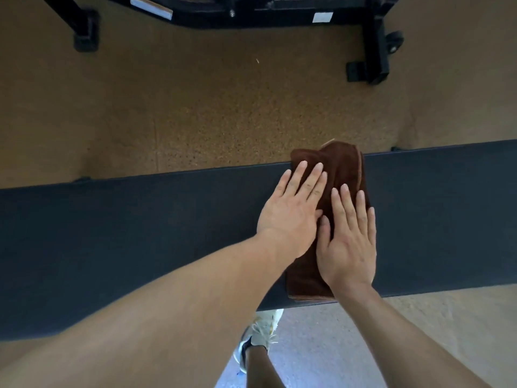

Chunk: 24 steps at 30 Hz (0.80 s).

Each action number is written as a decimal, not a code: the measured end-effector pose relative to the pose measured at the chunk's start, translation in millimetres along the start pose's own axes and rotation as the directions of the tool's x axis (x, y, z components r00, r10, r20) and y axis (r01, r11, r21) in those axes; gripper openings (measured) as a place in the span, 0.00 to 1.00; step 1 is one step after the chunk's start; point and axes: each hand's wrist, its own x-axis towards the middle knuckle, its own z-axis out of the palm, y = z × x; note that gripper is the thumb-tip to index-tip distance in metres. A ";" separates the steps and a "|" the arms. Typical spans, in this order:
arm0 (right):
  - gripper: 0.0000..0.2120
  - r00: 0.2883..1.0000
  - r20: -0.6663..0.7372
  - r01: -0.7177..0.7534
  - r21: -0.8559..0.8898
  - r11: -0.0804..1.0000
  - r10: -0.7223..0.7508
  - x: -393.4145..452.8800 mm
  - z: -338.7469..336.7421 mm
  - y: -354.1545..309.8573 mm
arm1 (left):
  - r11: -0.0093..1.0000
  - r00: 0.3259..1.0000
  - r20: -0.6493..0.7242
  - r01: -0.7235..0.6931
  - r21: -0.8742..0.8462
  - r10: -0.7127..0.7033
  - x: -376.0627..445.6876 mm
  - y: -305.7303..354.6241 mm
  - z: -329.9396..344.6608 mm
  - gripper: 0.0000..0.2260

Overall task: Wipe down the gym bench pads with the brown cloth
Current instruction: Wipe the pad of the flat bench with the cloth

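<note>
We are pressing the brown cloth (333,175) flat onto the dark bench pad (140,233) with both hands. The cloth is lying folded across the pad's width, its far edge overhanging the pad's far side a little and its near edge stopping just short of the near side, probably so that one pass covers the full width.

Left hand (291,217) is resting palm-down on the cloth's left part, fingers extended and nearly together, slightly fanned at the tips. Right hand (348,245) is lying palm-down just beside it, thumbs touching or nearly so, fingers straight and a little apart. Neither hand is pinching fabric; both are flat, which we judge spreads the pressure and stops the cloth bunching as it slides.

Cloth position: right of the pad's centre. The long stretch of pad to the left is looking matte and even; we cannot tell whether it is wiped yet.

Beyond the pad, a black metal frame (375,43) is standing on the speckled floor (195,113), well apart.
</note>
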 end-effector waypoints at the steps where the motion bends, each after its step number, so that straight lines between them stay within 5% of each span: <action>1: 0.28 1.000 -0.001 -0.007 0.003 1.000 0.007 -1.6 0.3 -1.5 | 1.000 1.000 -0.018 -0.021 -0.009 0.021 -1.2 -4.1 1.7 0.28; 10: 0.28 0.996 0.033 0.077 0.015 0.997 -0.077 -22.5 15.5 -76.0 | 0.995 0.980 -0.184 -0.086 -0.044 0.076 -55.2 -80.0 27.5 0.27; 24: 0.27 0.811 0.161 0.558 0.073 0.827 -0.562 -102.1 122.9 -488.1 | 0.923 0.887 -0.264 0.343 -0.173 -0.379 -318.6 -443.0 98.7 0.26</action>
